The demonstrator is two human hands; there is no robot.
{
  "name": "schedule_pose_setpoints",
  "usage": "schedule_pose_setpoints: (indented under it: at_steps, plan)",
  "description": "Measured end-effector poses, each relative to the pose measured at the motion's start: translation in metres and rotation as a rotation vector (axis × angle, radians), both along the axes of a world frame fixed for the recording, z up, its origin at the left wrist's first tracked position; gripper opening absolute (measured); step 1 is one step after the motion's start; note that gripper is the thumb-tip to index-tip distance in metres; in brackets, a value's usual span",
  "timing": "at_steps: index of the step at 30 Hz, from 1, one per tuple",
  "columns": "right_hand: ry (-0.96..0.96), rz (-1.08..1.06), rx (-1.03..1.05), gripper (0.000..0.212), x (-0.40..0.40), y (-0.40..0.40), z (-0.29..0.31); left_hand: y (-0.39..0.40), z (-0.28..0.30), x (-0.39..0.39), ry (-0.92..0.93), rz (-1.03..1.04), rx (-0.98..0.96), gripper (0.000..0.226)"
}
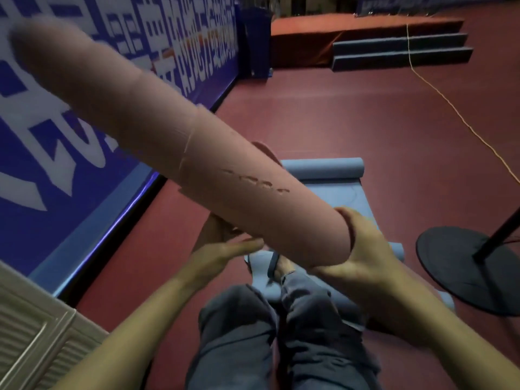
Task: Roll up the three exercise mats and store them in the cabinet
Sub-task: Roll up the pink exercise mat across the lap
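Legs [281, 333]: grey trousers, standing on blue mat [334, 192].
Right hand [363, 249]: fingers cupping pink roll [174, 142] end.
Left hand [222, 249]: fingers straight, supporting underneath.
Floor [365, 122]: smooth maroon.

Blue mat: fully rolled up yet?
No. The blue mat lies partly flat on the floor, rolled only at its far end.

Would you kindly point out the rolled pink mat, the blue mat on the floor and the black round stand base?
rolled pink mat [180, 153]: head view, middle of the roll.
blue mat [320, 167]: head view, its rolled far end.
black round stand base [450, 266]: head view, top of the disc.
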State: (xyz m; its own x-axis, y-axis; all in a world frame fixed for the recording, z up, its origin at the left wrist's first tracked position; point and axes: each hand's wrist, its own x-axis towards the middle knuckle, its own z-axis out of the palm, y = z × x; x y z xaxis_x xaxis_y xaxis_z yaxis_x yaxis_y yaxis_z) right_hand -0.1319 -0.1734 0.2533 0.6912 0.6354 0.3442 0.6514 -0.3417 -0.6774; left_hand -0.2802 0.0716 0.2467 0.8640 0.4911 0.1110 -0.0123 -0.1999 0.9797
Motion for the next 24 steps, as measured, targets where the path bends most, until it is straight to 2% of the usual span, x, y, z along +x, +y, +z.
schedule_pose_setpoints:
  at_steps: [4, 6, 7, 9, 14, 19, 22, 24]
  plan:
    - [-0.063, 0.094, 0.013, 0.077, 0.007, 0.028, 0.043, -0.003, 0.056, 0.008, -0.193, -0.005, 0.116, 0.073]
    - [-0.123, 0.12, 0.003, 0.077, 0.007, 0.04, 0.058, -0.004, 0.071, 0.01, -0.197, -0.014, 0.213, 0.066]
    - [-0.164, 0.127, -0.025, 0.073, 0.008, 0.044, 0.062, -0.004, 0.076, 0.01, -0.177, -0.022, 0.32, 0.065]
    - [-0.18, 0.177, -0.07, 0.06, 0.009, 0.048, 0.063, -0.007, 0.081, 0.006, -0.152, 0.003, 0.502, 0.08]
    - [-0.151, 0.267, -0.046, 0.05, 0.0, 0.026, 0.025, -0.031, 0.075, -0.007, -0.164, -0.034, 0.625, 0.102]
    - [0.012, 0.307, -0.152, 0.034, -0.002, -0.005, -0.01, -0.049, 0.047, -0.003, -0.074, -0.169, 0.54, 0.106]
    - [0.068, 0.289, -0.201, 0.039, -0.005, -0.016, -0.027, -0.057, 0.029, 0.004, -0.01, -0.211, 0.458, 0.107]
    - [0.11, 0.275, -0.186, 0.041, -0.005, -0.023, -0.041, -0.062, 0.022, 0.011, 0.022, -0.25, 0.484, 0.106]
